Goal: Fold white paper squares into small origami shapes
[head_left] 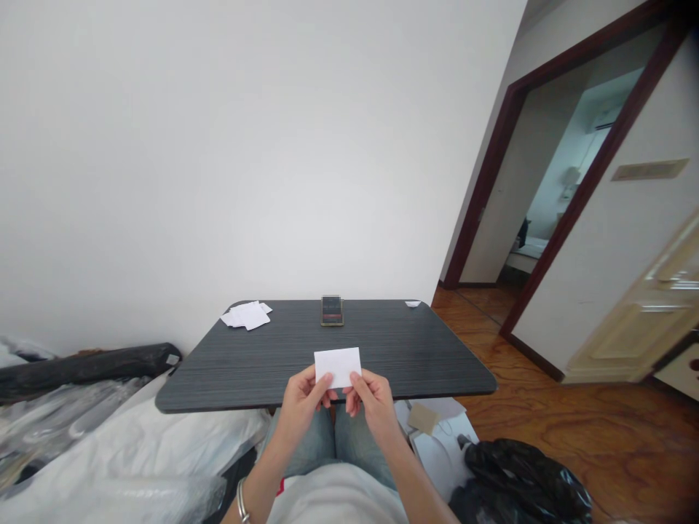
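A small, plain white rectangle of paper [337,364] was held over the middle of the near edge of the dark grey, wood-grained desk [245,375] with rounded corners. The bare left hand [304,389] pinched its lower left corner, thumb on top and fingers curled underneath; the bare right hand [372,394] gripped the lower right corner in the same way. The hands were near each other, joined only by the paper. Whether it was one layer or folded could not be told.

Holding it well seemed to call for light, even pressure from both thumbs, since a harder pull on one side could skew or crease it. Level wrists and a slight tension would likely keep the face flat.

As for containers, a crumpled, glossy black plastic bag [524,473] lay on the floor beyond the desk's near right corner, its contents hidden. Past the near left corner, crinkled clear plastic wrapping [92,411] lay in a heap; what it covered was unclear. Loose white paper pieces [248,315] lay overlapping at the far left corner, in no tray or box.
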`<state>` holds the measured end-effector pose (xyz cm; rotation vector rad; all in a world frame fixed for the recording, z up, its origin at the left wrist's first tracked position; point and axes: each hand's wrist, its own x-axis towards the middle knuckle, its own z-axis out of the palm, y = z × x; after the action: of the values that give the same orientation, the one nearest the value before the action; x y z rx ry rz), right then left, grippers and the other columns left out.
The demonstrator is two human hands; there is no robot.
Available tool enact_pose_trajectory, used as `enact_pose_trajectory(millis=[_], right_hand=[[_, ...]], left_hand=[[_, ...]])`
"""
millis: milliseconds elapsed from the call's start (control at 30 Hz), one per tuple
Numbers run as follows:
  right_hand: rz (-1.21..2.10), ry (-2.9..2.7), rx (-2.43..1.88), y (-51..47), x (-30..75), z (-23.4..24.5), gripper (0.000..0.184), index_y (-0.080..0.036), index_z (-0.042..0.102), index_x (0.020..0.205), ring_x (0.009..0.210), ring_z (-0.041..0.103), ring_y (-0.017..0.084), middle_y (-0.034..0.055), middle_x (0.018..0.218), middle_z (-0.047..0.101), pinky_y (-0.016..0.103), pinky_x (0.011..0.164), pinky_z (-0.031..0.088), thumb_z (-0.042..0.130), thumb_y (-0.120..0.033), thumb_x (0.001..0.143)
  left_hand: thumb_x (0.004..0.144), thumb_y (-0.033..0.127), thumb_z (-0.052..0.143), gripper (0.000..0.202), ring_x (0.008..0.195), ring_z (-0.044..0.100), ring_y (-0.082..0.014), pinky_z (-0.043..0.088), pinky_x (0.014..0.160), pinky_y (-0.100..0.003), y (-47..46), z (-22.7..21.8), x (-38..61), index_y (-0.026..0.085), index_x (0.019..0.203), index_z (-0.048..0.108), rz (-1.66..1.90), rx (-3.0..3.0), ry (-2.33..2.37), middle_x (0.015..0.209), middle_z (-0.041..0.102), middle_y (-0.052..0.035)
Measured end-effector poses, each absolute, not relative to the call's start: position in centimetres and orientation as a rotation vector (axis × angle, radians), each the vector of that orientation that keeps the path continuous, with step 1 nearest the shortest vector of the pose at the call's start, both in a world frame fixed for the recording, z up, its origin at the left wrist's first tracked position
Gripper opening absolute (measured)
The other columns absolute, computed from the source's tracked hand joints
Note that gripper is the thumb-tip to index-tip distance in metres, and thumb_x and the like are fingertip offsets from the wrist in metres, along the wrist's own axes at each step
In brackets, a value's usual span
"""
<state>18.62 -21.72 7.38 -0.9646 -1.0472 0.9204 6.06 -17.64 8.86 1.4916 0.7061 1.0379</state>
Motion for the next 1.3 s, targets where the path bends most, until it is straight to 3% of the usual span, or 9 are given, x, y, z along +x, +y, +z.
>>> enact_pose_trajectory(millis=[433,600,933,1300], right_hand=[[0.773,-1.028,-1.026,-21.6,19.0,7.5,0.034,-0.016,0.044,0.054,0.033,0.039,0.005,-0.0048,0.04,0.046,0.016,0.034,0.031,0.047,-0.04,0.077],[0.777,-1.106,-1.058,-21.6,19.0,7.2,0.033,-0.016,0.044,0.054,0.035,0.04,0.006,-0.0041,0.041,0.046,0.016,0.035,0.03,0.045,-0.039,0.078],[0.858,-1.083,-0.952,-21.5,18.5,7.2,0.028,-0.017,0.04,0.057,0.042,0.03,0.006,-0.0065,0.048,0.033,0.018,0.039,0.024,0.05,-0.036,0.075],[0.798,-1.146,-1.028,-21.8,18.6,7.5,0.025,-0.017,0.039,0.055,0.044,0.028,0.007,-0.0061,0.048,0.032,0.019,0.04,0.021,0.049,-0.032,0.073]], left_hand=[[0.076,0.043,0.043,0.04,0.04,0.046,-0.0093,0.031,0.038,-0.018,-17.3,8.4,6.0,0.01,0.056,0.054,0.989,1.485,0.719,0.047,0.055,-0.0025],[0.071,0.04,0.052,0.028,0.045,0.043,-0.0086,0.029,0.036,-0.016,-17.0,8.5,6.1,0.012,0.071,0.054,1.049,1.432,0.721,0.053,0.049,0.0021],[0.071,0.034,0.055,0.028,0.045,0.038,-0.0069,0.028,0.042,-0.016,-18.0,8.7,6.6,0.013,0.055,0.045,1.094,1.512,0.734,0.049,0.042,0.0047],[0.069,0.034,0.056,0.024,0.048,0.042,-0.0084,0.031,0.044,-0.017,-18.1,8.4,7.1,0.013,0.06,0.051,1.011,1.475,0.754,0.054,0.049,0.0021]])
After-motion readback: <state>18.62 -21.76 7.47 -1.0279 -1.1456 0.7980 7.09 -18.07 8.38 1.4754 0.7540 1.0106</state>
